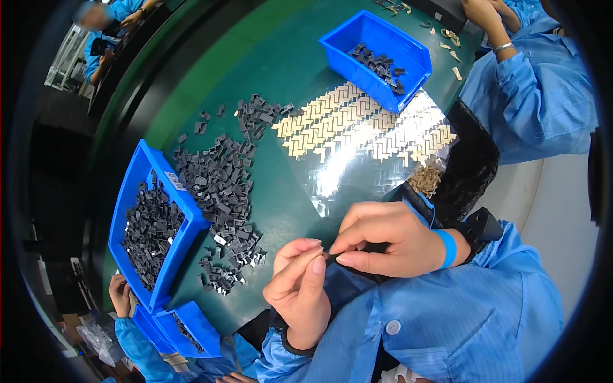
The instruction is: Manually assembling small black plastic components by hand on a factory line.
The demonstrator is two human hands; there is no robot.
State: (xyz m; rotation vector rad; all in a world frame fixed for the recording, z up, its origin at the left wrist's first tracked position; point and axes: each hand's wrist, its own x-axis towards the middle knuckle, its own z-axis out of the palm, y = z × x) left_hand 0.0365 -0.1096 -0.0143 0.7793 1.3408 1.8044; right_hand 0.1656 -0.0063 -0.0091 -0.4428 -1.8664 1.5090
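My left hand and my right hand meet above the near edge of the green table, fingertips pinched together. Between them is a tiny dark piece, mostly hidden by the fingers; its kind does not show. To the left of my hands lies a loose heap of small dark grey plastic parts. Beyond my hands, a shiny clear sheet carries rows of small cream-and-gold strips in a zigzag pattern.
A blue bin full of dark parts stands at left, with smaller blue bins nearer. Another blue bin rests at the sheet's far edge. Tan scraps lie right of the sheet. Blue-sleeved co-workers sit at the far right, far left and lower left.
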